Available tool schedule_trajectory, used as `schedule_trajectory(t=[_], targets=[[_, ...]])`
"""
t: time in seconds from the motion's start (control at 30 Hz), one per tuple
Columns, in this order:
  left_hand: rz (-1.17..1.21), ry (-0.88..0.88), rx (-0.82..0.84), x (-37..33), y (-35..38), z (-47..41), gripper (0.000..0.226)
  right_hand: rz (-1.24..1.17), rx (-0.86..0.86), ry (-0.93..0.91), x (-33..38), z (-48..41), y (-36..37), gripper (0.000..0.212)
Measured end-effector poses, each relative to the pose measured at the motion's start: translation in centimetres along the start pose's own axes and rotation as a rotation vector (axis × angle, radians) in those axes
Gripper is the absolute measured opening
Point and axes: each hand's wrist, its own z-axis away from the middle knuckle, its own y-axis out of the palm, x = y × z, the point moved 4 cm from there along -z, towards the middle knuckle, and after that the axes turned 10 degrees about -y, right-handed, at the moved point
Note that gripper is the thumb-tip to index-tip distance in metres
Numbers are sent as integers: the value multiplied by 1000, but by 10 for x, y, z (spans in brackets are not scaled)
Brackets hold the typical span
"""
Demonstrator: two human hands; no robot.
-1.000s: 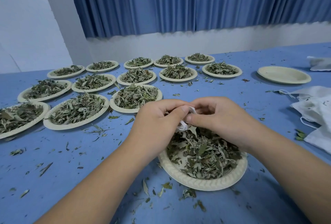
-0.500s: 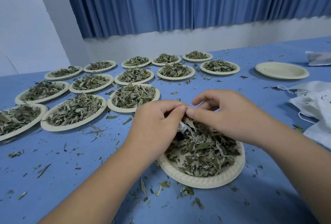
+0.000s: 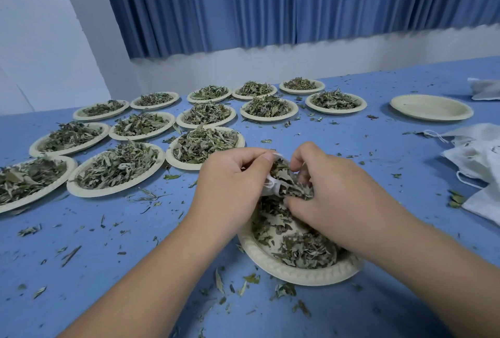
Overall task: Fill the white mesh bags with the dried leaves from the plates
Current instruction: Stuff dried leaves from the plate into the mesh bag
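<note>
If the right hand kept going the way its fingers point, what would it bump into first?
Probably the white mesh bag that the left hand pinches: the right hand, gripping dried leaves, points at its mouth. Depth is unclear, so more leaves might come first.

Both forearms enter from the lower edge and meet at frame centre. Left hand [image 3: 230,183], knuckles up, pinches the white mesh bag [image 3: 271,189] at its rim. Right hand [image 3: 341,197]: fingers curled round dried leaves [image 3: 293,189].
</note>
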Motion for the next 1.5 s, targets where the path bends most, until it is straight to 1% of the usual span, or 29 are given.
schedule_trajectory(t=[0.1,0.23,0.37,0.47,0.6,0.7,0.77,0.83,0.9,1.0,1.1,1.2,1.3,1.5], targets=[[-29,22,-2,1,0,0,17,-73,-37,15,-3,-1,-8,30],[-86,77,0,-1,1,1,18,-167,-141,20,-7,-3,-16,27],[-114,115,3,-2,2,1,18,-161,-181,-21,-2,-3,-16,21],[-125,124,2,-2,2,2,17,-119,-170,-46,1,-3,-14,18],[-138,107,-11,-1,3,3,19,-131,-114,-63,-2,-5,-14,16],[-160,100,-17,-1,3,2,20,-144,-16,-89,-2,-6,-15,22],[-165,90,-15,0,3,2,21,-160,7,-103,-3,-7,-16,26],[-160,84,-10,1,2,1,20,-177,3,-121,-3,-7,-17,27],[-149,84,-1,1,3,1,20,-189,-19,-140,-3,-7,-18,22],[-143,99,18,-1,3,2,21,-196,-84,-149,-4,-8,-21,13],[-139,113,43,-1,4,3,21,-203,-143,-135,-7,-8,-21,10],[-132,105,32,-1,5,3,20,-189,-184,-118,-5,-7,-18,10],[-136,99,-3,0,4,2,20,-205,-179,-116,-4,-6,-15,15],[-193,111,-48,0,1,1,18,-406,-81,-100,-4,-8,-18,28]])
